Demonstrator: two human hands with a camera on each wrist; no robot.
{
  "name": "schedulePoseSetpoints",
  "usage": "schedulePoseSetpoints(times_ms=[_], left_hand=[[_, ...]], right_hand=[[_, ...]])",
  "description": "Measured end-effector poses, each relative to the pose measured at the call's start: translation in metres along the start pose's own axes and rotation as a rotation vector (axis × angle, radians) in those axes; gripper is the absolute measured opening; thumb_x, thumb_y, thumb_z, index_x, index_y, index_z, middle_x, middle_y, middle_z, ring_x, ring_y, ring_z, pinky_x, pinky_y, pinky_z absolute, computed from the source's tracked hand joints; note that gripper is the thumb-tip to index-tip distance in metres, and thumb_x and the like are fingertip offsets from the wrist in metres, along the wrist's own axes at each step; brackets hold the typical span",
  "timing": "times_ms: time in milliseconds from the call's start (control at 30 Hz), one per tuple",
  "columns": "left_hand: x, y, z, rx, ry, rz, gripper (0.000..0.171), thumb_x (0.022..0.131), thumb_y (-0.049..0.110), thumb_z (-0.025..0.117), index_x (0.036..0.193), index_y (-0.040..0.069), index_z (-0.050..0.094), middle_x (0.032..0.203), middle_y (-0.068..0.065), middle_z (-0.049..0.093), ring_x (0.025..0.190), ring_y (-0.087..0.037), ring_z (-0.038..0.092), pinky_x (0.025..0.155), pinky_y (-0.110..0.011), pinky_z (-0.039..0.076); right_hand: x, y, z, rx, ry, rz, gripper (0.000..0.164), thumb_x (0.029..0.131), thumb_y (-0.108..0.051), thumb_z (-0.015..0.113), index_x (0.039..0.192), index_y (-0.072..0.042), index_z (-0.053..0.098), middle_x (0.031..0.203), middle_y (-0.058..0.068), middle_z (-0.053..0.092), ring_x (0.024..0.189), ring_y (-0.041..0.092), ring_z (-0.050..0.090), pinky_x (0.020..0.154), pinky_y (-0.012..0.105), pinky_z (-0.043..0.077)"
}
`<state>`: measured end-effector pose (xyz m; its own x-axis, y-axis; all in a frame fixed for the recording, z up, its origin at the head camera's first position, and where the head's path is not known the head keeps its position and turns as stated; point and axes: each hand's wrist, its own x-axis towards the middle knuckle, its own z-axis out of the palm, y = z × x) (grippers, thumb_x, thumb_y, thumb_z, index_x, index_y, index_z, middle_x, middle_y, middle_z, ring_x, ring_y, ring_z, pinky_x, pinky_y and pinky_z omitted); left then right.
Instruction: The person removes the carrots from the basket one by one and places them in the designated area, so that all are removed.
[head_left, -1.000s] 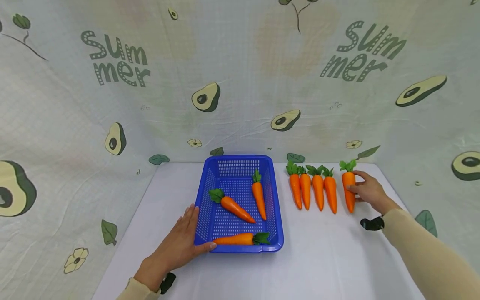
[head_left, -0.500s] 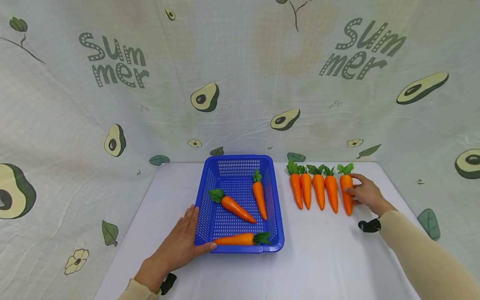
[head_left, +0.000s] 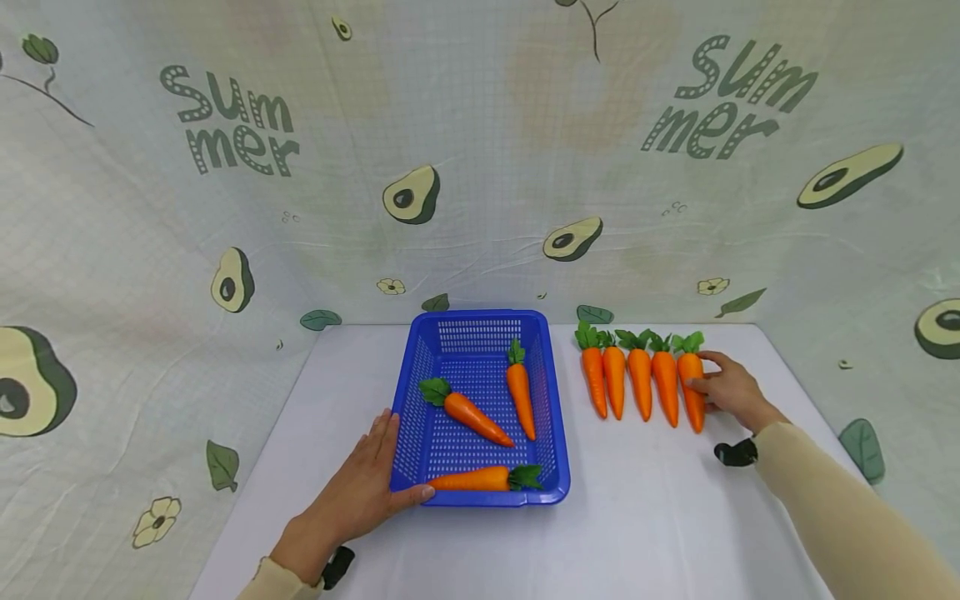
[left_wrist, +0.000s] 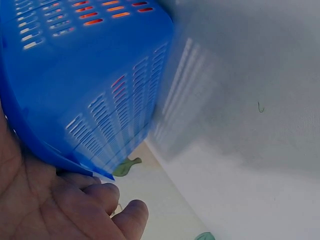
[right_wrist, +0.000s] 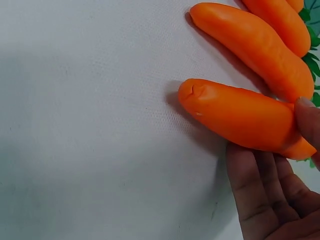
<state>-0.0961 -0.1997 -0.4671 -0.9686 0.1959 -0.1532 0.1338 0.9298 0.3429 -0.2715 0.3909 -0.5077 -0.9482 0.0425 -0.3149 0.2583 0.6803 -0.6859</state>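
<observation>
My right hand (head_left: 731,390) holds the rightmost carrot (head_left: 692,392) of a row, thumb on top and fingers along its right side. In the right wrist view this carrot (right_wrist: 240,117) lies on the white cloth, its tip beside the neighbouring carrot (right_wrist: 255,45). My left hand (head_left: 358,482) rests with straight fingers along the left side of a blue plastic basket (head_left: 557,400), its thumb on the front rim. The left wrist view shows the palm (left_wrist: 45,205) against the rim of the basket (left_wrist: 75,75). Inside the basket lie three carrots, one of them a carrot (head_left: 476,419) set diagonally.
Several more carrots with green tops, among them the leftmost carrot (head_left: 593,379), lie side by side right of the basket. A white tabletop (head_left: 600,533) spreads below, and a printed cloth (head_left: 480,167) stands behind and at both sides.
My right hand has moved left with its carrot, bringing it up close beside the rest of the row. The left hand and the basket have stayed in place.
</observation>
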Motion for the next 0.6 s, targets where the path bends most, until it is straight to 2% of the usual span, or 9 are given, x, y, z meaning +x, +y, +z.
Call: schedulePoseSetpoints(times_ms=[167,300,433,600], left_hand=[[0.0002,0.0005,0.0001,-0.004,-0.004,-0.003,0.129,0.085,0.08,0.065,0.169,0.003,0.005,0.177,-0.021,0.005,0.163,-0.042,0.016,0.129,-0.061,0.021],[0.0003,0.0011,-0.0003,-0.01,-0.008,-0.005,0.129,0.085,0.08,0.066,0.169,0.003,0.004,0.177,-0.02,0.005,0.163,-0.042,0.016,0.128,-0.061,0.021],[-0.0001,0.0015,-0.0007,-0.01,-0.009,-0.008,0.13,0.085,0.08,0.065,0.169,0.003,0.005,0.177,-0.021,0.005,0.163,-0.042,0.017,0.128,-0.062,0.022],[-0.0003,0.0013,-0.0009,-0.005,-0.007,-0.009,0.13,0.085,0.081,0.064,0.169,0.003,0.005,0.177,-0.021,0.005,0.162,-0.042,0.018,0.128,-0.062,0.023]], right_hand=[[0.0018,0.0032,0.0017,-0.031,0.003,0.004,0.082,0.104,-0.028,0.066,0.164,0.003,0.02,0.147,0.044,0.042,0.099,0.035,0.068,0.075,0.034,0.064],[0.002,0.0031,0.0016,-0.061,0.017,-0.001,0.084,0.103,-0.034,0.066,0.163,0.005,0.02,0.147,0.043,0.042,0.106,0.041,0.067,0.085,0.044,0.065],[0.0024,0.0035,0.0009,-0.101,0.043,-0.016,0.087,0.104,-0.038,0.064,0.161,0.009,0.019,0.147,0.044,0.043,0.111,0.046,0.066,0.096,0.056,0.059],[0.0019,0.0056,0.0004,-0.13,0.076,-0.018,0.084,0.104,-0.037,0.061,0.158,0.014,0.021,0.146,0.044,0.046,0.108,0.044,0.069,0.098,0.058,0.058]])
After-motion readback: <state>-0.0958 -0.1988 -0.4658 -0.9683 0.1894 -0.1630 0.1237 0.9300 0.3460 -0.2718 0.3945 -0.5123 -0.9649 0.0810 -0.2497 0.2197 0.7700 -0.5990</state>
